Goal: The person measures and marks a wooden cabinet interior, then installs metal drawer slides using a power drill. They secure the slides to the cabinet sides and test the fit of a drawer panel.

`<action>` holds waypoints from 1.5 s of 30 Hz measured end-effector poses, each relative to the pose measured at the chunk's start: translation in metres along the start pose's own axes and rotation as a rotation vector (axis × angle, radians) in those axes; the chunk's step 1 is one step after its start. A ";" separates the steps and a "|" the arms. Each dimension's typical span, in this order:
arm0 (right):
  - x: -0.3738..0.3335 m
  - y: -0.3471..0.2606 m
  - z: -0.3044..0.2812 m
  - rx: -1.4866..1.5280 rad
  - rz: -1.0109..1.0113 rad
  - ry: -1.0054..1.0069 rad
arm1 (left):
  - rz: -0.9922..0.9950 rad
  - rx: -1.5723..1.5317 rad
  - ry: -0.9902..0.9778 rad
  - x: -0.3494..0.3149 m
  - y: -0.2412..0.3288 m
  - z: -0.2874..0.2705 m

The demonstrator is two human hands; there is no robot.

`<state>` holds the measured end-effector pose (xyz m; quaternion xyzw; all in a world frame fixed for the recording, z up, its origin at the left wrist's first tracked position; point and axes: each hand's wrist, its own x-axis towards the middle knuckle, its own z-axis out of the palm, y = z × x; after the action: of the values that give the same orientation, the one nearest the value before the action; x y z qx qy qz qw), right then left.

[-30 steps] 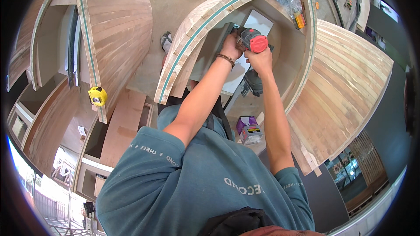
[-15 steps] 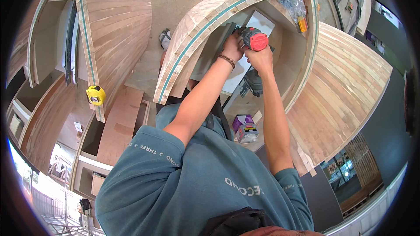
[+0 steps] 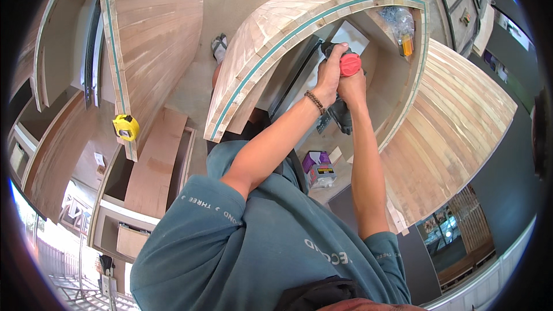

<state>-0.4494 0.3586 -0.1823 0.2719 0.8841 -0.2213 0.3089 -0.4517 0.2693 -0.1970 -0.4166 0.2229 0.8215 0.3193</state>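
My right hand grips the handle of a power drill with a round red back end. My left hand, a beaded bracelet on its wrist, is wrapped round the drill's dark body. Both hands are inside a curved wooden cabinet with a teal stripe along its edge. Left of them, a dark metal rail, like a drawer slide, runs along the inner panel. The drill's tip and whatever it meets are hidden. Below my right hand lies a dark grey tool, partly covered by my forearm.
A plastic bag with a yellow-orange item sits at the cabinet's far right. Small boxes stand nearer me. A second curved wooden piece is at left, with a yellow tape measure on its edge. More slatted wood bulges out at right.
My left hand has shifted from in front of the drill, near the rail, onto the drill's body. The drill has moved slightly to the right and turned its red end toward me.
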 end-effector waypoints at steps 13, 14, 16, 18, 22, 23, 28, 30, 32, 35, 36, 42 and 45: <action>0.015 0.002 0.001 -0.057 -0.053 -0.021 | 0.004 0.008 -0.023 0.013 -0.003 -0.007; 0.019 0.002 -0.001 -0.090 -0.060 -0.037 | 0.023 0.005 -0.008 0.014 -0.002 -0.005; 0.023 0.003 -0.004 -0.114 -0.050 -0.058 | 0.050 -0.002 0.019 0.017 -0.003 -0.001; 0.028 0.005 -0.004 -0.092 -0.031 -0.071 | 0.039 0.003 -0.005 0.020 -0.004 -0.001; 0.026 -0.003 -0.006 -0.254 -0.071 -0.071 | 0.001 0.037 -0.042 0.027 -0.006 -0.008; 0.025 -0.011 -0.009 -0.309 -0.062 -0.068 | -0.005 0.034 -0.029 0.027 -0.006 -0.010; 0.021 -0.033 -0.016 -0.396 0.005 -0.109 | 0.064 0.082 0.019 0.014 -0.002 -0.015; 0.024 -0.034 -0.015 -0.409 -0.025 -0.078 | 0.161 0.297 0.148 0.028 -0.020 -0.041; 0.028 -0.027 -0.017 -0.383 -0.005 -0.121 | 0.259 0.842 0.224 0.006 -0.029 -0.070; 0.034 -0.018 -0.025 -0.318 -0.009 -0.237 | 0.489 1.509 0.223 -0.025 -0.038 -0.116; 0.042 -0.003 -0.022 -0.344 -0.047 -0.241 | 0.572 1.712 0.186 -0.034 -0.045 -0.131; -0.028 0.047 0.010 -0.069 -0.220 0.095 | 0.831 2.340 -0.040 -0.050 -0.078 -0.185; -0.086 0.087 0.031 0.194 -0.234 0.182 | 0.873 2.529 -0.203 -0.068 -0.084 -0.203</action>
<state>-0.3259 0.3771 -0.1663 0.2148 0.9085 -0.3146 0.1718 -0.2512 0.1766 -0.2614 0.3296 0.9131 0.1140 0.2111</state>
